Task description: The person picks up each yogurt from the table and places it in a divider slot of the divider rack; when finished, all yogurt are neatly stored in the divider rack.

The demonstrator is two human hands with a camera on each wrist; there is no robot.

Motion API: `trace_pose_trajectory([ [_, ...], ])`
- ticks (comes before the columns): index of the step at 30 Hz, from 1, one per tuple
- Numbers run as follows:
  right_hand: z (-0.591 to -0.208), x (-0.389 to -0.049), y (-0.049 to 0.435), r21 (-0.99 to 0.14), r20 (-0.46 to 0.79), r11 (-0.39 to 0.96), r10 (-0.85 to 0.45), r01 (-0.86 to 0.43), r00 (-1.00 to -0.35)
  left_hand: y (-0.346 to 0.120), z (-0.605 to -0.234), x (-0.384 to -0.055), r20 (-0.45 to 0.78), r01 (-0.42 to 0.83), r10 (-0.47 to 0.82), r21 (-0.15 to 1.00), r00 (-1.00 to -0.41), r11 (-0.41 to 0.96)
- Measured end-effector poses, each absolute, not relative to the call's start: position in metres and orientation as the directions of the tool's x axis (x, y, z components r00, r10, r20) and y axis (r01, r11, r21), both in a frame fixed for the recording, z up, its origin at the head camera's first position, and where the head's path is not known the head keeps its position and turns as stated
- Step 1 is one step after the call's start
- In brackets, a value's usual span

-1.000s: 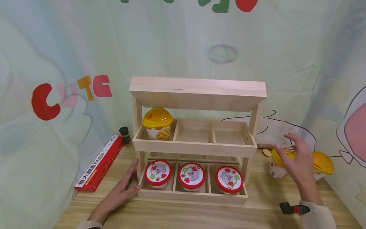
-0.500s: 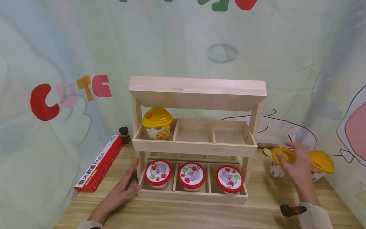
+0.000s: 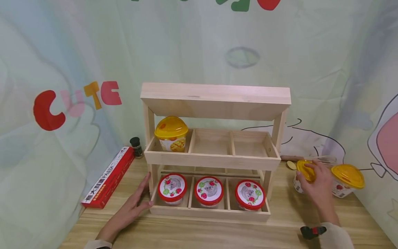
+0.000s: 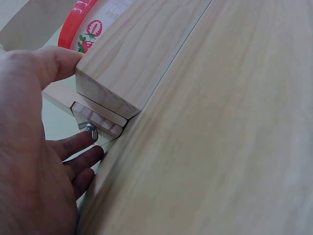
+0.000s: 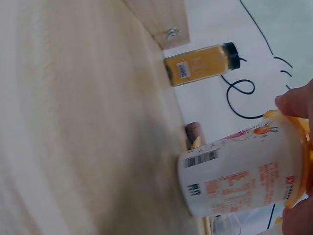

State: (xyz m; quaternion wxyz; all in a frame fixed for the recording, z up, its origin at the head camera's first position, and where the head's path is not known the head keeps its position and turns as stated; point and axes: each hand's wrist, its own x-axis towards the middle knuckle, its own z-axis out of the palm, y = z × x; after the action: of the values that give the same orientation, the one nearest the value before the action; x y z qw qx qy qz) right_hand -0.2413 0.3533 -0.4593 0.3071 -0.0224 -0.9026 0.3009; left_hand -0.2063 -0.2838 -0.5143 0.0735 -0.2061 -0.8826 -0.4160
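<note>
My right hand [image 3: 319, 183] grips the domed yellow lid of a white printed cup [image 5: 234, 169], fingers and thumb on opposite sides. The cup stands upright on the table. Close beside it is another yellow-lidded cup [image 3: 346, 180]. My left hand [image 3: 129, 211] rests at the lower left corner of a two-tier wooden display rack [image 3: 211, 159]. In the left wrist view, its thumb touches the tray's corner and its fingers lie near a wing nut [image 4: 90, 129]. A yellow-lidded cup [image 3: 171, 134] sits in the upper left compartment. Red-lidded tubs [image 3: 209, 191] fill the three lower compartments.
A red pasta box [image 3: 109, 178] and a black-capped jar [image 3: 136, 147] lie to the left of the rack. Behind the right-hand cups are a wire whisk [image 3: 324, 159] and a gold spoon [image 3: 291, 165]. A yellow spice bottle [image 5: 198, 64] stands near the rack's foot.
My right hand has come down and left from above the yellow-lidded cups and taken hold of the nearer one's lid. The left hand has stayed at the rack's corner.
</note>
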Motion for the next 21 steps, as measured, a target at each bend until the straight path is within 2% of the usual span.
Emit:
trace_pose_trajectory([
  [11, -0.4695, -0.2431, 0.3525, -0.594, 0.556, 0.788, 0.259, -0.16, -0.789, -0.2832, -0.5125, -0.2055, 0.275, 0.398, 0.291, 0.706, -0.916, 0.586],
  [17, -0.4697, -0.2457, 0.3528, -0.603, 0.56, 0.783, 0.282, -0.15, -0.779, -0.2825, -0.5117, -0.2057, 0.311, 0.433, 0.304, 0.698, -0.901, 0.57],
  [21, -0.4639, -0.2457, 0.3525, -0.612, 0.603, 0.769, 0.304, -0.184, -0.738, -0.283, -0.5126, -0.2049, 0.307, 0.431, 0.304, 0.702, -0.902, 0.568],
])
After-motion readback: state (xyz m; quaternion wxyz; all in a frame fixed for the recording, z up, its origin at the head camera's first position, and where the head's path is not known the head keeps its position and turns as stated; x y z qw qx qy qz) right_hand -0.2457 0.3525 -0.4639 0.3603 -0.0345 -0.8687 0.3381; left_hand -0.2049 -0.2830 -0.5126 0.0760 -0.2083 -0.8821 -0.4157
